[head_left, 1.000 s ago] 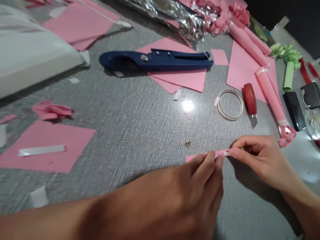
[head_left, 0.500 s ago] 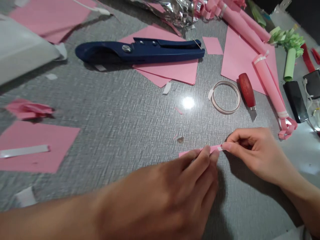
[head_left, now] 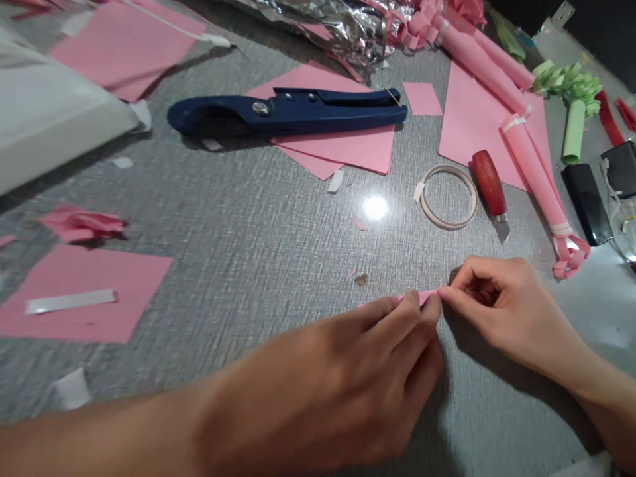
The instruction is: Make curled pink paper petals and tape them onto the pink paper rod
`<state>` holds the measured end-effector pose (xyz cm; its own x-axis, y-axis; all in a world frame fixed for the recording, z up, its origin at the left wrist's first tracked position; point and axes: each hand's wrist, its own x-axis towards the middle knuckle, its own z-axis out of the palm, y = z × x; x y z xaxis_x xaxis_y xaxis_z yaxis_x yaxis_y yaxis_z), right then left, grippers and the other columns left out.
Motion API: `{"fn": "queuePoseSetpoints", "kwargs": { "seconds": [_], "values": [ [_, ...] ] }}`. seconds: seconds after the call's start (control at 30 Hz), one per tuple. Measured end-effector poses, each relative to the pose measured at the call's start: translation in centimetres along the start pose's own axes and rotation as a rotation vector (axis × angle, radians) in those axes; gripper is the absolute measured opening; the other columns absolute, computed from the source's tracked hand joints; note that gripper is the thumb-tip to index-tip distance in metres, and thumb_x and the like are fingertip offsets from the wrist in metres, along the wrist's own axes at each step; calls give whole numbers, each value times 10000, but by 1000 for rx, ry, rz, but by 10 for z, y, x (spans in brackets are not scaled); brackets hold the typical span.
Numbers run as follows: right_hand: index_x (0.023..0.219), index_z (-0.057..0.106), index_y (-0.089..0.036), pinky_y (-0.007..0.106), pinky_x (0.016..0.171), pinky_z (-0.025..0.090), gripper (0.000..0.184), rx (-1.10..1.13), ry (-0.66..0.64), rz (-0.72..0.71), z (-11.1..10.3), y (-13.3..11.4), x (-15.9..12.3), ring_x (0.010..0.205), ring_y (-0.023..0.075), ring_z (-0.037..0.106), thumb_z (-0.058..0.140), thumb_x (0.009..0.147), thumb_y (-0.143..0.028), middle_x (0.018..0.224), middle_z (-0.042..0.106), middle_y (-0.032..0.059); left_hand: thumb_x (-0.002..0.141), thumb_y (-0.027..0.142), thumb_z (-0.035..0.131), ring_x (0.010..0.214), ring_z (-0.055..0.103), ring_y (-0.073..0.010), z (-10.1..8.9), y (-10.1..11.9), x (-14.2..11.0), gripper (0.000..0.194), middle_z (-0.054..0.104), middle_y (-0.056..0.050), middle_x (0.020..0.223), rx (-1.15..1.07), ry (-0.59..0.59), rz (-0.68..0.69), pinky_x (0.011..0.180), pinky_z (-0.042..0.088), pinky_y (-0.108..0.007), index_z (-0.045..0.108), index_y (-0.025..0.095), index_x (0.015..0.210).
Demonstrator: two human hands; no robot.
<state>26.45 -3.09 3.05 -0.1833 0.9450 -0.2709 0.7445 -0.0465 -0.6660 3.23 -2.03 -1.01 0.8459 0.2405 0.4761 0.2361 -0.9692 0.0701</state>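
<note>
And here the right hand (head_left: 517, 311) has its thumb and index finger closed in a pinch at the right end of a narrow pink paper strip (head_left: 428, 296), low over the grey textured tabletop (head_left: 248, 265). Over on the strip's left part, the left hand (head_left: 348, 377) has its fingertips bunched together, touching the paper from above; its thumb is hidden, so whether it pinches too I can't tell. The strip runs between the two grips, mostly covered by the left fingers.

Just beyond the pinch lies a thin ring of white tape (head_left: 447, 225), loose end to its left, and right beside that a red-handled knife (head_left: 488, 182), its blade pointing back toward the right hand. Farther out to the right, a rolled pink paper tube (head_left: 536, 175) with a looped, curled end. Beyond the left fingers, well apart, a navy blue plastic-handled tool (head_left: 293, 114) rests across stacked pink sheets (head_left: 358, 149). Far left of both grips, a white strip (head_left: 69, 301) lies on a flat pink sheet (head_left: 139, 278), crumpled pink paper (head_left: 82, 224) just behind.
</note>
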Motion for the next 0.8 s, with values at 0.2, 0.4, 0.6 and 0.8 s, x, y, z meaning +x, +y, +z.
{"fn": "queuePoseSetpoints", "kwargs": {
  "seconds": [0.2, 0.4, 0.6, 0.8],
  "values": [
    [639, 564, -196, 268, 499, 299, 533, -34, 3, 14, -10, 10, 7, 526, 115, 435, 780, 986, -537, 553, 511, -32, 1082, 56, 369, 1115, 763, -264, -2, -2, -1, 434, 816, -180, 1235, -22, -13, -14, 945, 640, -348, 801, 90, 1084],
    [657, 565, -201, 270, 519, 311, 558, 61, -59, 59, -19, 23, 13, 572, 126, 429, 789, 944, -625, 607, 503, -26, 1027, 3, 373, 1039, 766, -277, 0, -5, -1, 429, 794, -208, 1275, 20, -85, 73, 899, 649, -374, 781, 41, 1157],
    [679, 554, -207, 266, 521, 300, 514, 207, -143, 78, -20, 29, 17, 576, 121, 408, 820, 905, -584, 619, 489, -40, 1083, 62, 370, 1011, 755, -231, 3, -8, 1, 408, 818, -125, 1224, -48, -25, 2, 864, 641, -321, 775, 106, 1088],
    [670, 530, -205, 276, 552, 307, 438, 91, -129, 58, -16, 30, 16, 609, 130, 422, 796, 919, -449, 637, 500, -34, 1079, 45, 436, 955, 740, -229, 4, -10, 0, 322, 814, -123, 1186, -19, -19, 20, 770, 630, -328, 751, 110, 1070]
  ]
}}
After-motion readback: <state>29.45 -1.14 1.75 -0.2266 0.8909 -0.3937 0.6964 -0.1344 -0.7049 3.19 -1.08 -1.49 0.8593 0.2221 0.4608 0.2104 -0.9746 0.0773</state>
